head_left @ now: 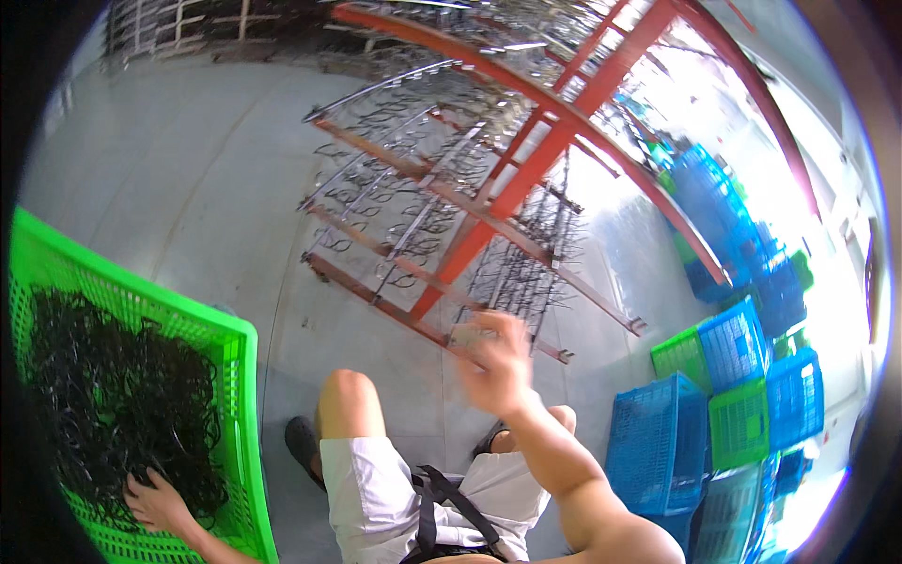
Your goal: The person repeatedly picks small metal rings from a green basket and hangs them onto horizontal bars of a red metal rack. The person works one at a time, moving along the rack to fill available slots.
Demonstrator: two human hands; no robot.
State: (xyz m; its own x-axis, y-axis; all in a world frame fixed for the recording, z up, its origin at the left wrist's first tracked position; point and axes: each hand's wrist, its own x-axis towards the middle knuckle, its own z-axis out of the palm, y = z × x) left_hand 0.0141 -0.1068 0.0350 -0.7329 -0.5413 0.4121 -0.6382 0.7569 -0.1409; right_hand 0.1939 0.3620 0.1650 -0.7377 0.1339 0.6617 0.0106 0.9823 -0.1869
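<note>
My left hand reaches into a green plastic crate at the lower left. Its fingers are spread and rest on a tangled heap of thin, shiny black curved pieces; their exact kind is not clear. My right hand is raised in front of me, near the lower bars of a red metal rack. Motion blurs its fingers, so whether it holds anything cannot be made out. Rows of thin dark looped pieces hang from rods on the rack.
Blue and green plastic crates stand stacked at the right, with more blue crates farther back. Grey floor spreads between the green crate and the rack. Another laden rack stands at the far left.
</note>
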